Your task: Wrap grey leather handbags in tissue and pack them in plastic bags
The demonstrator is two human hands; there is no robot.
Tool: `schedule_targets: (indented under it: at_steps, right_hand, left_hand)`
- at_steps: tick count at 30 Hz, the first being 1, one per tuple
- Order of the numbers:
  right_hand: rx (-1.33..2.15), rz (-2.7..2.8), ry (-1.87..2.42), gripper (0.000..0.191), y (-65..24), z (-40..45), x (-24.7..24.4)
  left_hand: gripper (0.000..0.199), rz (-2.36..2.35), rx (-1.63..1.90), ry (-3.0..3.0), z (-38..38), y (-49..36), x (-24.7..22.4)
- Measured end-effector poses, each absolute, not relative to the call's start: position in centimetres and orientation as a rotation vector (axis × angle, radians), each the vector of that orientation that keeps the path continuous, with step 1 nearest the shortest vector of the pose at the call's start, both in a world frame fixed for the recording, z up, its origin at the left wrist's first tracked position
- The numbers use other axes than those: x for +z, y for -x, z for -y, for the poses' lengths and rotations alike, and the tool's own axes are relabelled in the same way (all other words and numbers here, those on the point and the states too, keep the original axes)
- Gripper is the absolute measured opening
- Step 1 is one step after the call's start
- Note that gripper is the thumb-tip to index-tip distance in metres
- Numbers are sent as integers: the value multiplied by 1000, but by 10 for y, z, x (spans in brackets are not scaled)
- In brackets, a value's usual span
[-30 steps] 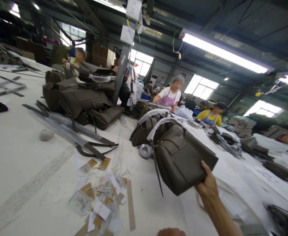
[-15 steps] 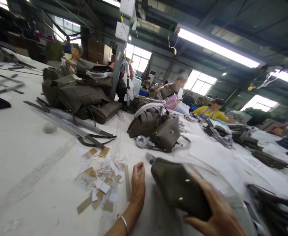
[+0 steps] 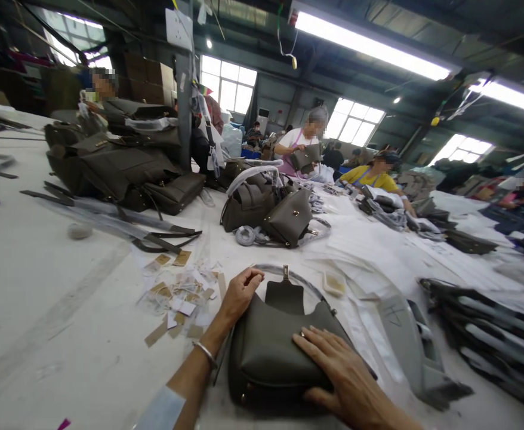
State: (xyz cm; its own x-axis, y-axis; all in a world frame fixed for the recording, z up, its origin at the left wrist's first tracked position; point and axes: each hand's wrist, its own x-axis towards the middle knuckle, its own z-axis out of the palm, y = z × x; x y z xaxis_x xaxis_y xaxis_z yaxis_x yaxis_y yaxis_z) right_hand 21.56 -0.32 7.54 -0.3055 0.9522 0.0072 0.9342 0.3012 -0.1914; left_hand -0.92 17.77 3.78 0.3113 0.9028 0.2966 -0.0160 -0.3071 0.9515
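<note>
A dark olive handbag (image 3: pixel 280 340) lies on the white table in front of me, its flap (image 3: pixel 285 297) with a metal clasp turned away towards the far side. A wrapped strap (image 3: pixel 307 279) arches behind it. My right hand (image 3: pixel 333 364) rests on the bag's face, fingers stretched out flat. At the bag's upper left corner is my left hand (image 3: pixel 240 292), its fingers curled and the tips pressed together. What they hold, if anything, is too small to make out. Paper tags with strings (image 3: pixel 181 298) lie in a loose heap to the left of this hand.
Finished-looking bags (image 3: pixel 284 215) stand beyond, with a larger pile (image 3: pixel 128 167) at the left. Loose straps (image 3: pixel 123 221) lie before that pile. On the right are a grey tape dispenser (image 3: pixel 416 340), a small clear dish (image 3: pixel 334 283) and stacked dark pieces (image 3: pixel 481 340). Co-workers sit farther back.
The bag has turned and come down flat on the table, with its flap now showing. My right hand has moved from its side onto its face. My left hand now touches its corner area.
</note>
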Motion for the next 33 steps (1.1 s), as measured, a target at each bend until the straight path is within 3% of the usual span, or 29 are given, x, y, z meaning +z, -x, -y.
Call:
schedule_targets:
  at_steps: [8,13,16,22,27,30,33]
  right_hand:
    - [187,2455,1725,71,-199,3,61]
    - [201,2408,1649,78,-204,7,67]
    - [198,2390,1684,87,-220,6,71]
    - [137,2424,1626,71,-245,3,34]
    - [-377,2343,1414,73,-247,14,-13]
    - [-429,2347,1311,71,-248,17,-10]
    - [-281,2425,1272,68,-251,19,9]
  left_hand:
    - [32,-767,669,-2345,-113,8,77]
    - [70,-869,384,-2747,-64,16,65]
    - [81,-1030,381,-2856,-50,13,51]
    - [57,-1163,347,-2876,-38,-4,28]
    - [43,-1191,618,-3014,-27,-9,-13]
    - [41,-1170,714,-3061,-23,-8,-16]
    - [39,-1103,557,-3016,-22,-3,8]
